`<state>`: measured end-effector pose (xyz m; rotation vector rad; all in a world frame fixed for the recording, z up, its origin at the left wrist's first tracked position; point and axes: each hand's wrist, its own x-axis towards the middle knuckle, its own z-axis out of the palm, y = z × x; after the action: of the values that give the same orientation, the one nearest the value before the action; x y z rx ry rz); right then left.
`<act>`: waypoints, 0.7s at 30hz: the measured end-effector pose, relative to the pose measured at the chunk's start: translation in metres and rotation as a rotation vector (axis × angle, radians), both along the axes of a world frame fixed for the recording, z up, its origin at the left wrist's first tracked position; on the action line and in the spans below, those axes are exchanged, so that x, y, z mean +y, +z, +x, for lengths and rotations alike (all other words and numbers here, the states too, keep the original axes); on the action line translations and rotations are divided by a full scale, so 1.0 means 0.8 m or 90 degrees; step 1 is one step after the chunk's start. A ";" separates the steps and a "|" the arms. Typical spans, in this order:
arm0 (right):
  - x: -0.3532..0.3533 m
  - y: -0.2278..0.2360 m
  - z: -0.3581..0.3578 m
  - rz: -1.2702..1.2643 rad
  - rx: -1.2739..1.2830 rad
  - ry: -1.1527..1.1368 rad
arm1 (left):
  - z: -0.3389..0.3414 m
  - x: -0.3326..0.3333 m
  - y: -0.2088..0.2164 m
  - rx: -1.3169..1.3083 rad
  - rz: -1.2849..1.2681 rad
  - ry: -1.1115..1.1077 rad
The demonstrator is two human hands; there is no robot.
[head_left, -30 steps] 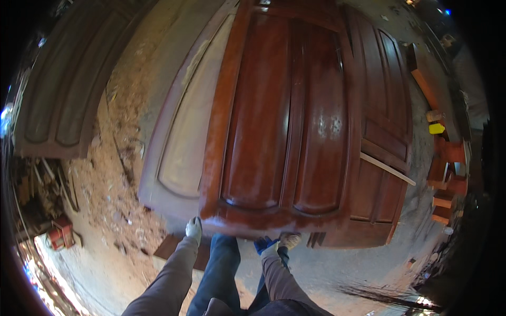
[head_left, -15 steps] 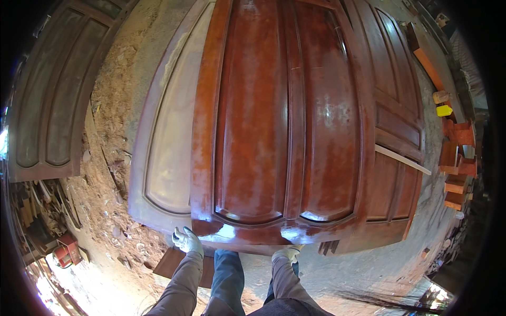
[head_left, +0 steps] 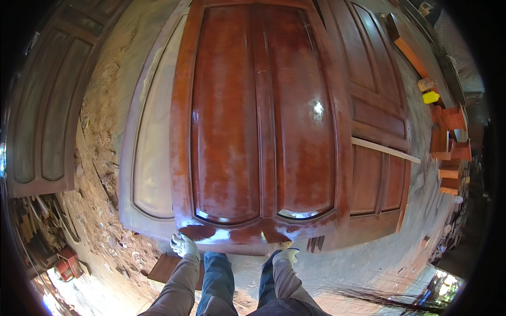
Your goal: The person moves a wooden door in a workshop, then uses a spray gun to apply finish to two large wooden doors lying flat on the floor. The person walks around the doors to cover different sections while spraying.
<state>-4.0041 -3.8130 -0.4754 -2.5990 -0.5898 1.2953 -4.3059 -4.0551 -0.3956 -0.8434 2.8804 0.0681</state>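
Lying uppermost, the glossy red-brown door overlaps a pale door on the left and a duller brown door on the right, so I take the others to be its bed, keeping it off the dusty floor. Its 2 long panels run away lengthwise, leaving the end rail nearest, which seems the handiest part to reach. The left hand, gloved, is at the near left corner, fingers loosely bent; whether they grip the edge or only rest there, I cannot tell. It looks placed for steadying. The right hand is at the same edge, further along (a tan patch shows at its tip, too small for me to name), and its fingers are turned away, so I cannot tell whether they are closed. Set apart like this, the hands probably share any load. A slim wooden strip lies slantwise across the duller door, perhaps simply parked there.
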 end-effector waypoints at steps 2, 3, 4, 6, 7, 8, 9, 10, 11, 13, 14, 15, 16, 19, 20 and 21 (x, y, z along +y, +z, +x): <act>0.009 -0.017 0.000 -0.012 -0.054 0.032 | -0.003 0.007 -0.002 -0.006 0.013 0.007; 0.012 -0.025 0.001 -0.018 -0.081 0.046 | -0.005 0.011 -0.002 -0.008 0.019 0.011; 0.016 -0.033 0.004 -0.026 -0.108 0.062 | -0.005 0.015 -0.002 -0.012 0.019 0.010; 0.022 -0.049 0.002 -0.051 -0.151 0.104 | -0.004 0.011 0.005 -0.016 0.009 0.022; 0.025 -0.059 -0.005 -0.065 -0.164 0.143 | -0.005 0.000 0.010 -0.010 0.002 0.031; 0.031 -0.067 0.002 -0.072 -0.184 0.158 | -0.007 -0.001 0.009 -0.014 0.007 0.025; 0.037 -0.074 0.015 -0.075 -0.211 0.168 | -0.007 0.000 0.003 -0.027 0.015 0.011; 0.046 -0.082 0.027 -0.072 -0.227 0.173 | -0.006 0.004 -0.005 -0.052 0.028 0.010; 0.046 -0.072 0.043 -0.043 -0.232 0.172 | -0.009 0.014 -0.020 -0.080 0.039 -0.010; 0.048 -0.056 0.036 0.047 -0.154 0.200 | -0.016 0.002 -0.034 -0.131 0.021 -0.016; 0.046 -0.049 0.005 0.080 -0.059 0.226 | -0.024 -0.018 -0.022 -0.142 0.008 0.002; 0.044 -0.030 -0.008 0.114 0.042 0.193 | -0.031 -0.020 -0.015 -0.169 0.022 -0.008; 0.046 -0.009 -0.021 0.138 0.168 0.105 | -0.039 -0.015 -0.007 -0.187 0.044 -0.016; 0.062 0.051 -0.077 0.155 0.506 -0.189 | -0.065 -0.010 -0.007 -0.139 0.075 -0.058; 0.062 0.063 -0.097 0.146 0.568 -0.244 | -0.072 -0.031 -0.020 -0.139 0.059 -0.092; 0.063 0.074 -0.112 0.145 0.614 -0.297 | -0.076 -0.036 -0.032 -0.108 0.107 -0.083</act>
<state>-4.0933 -3.7630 -0.4164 -1.4983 0.0469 1.8853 -4.3663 -4.0835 -0.4214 -0.5994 2.7163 0.2095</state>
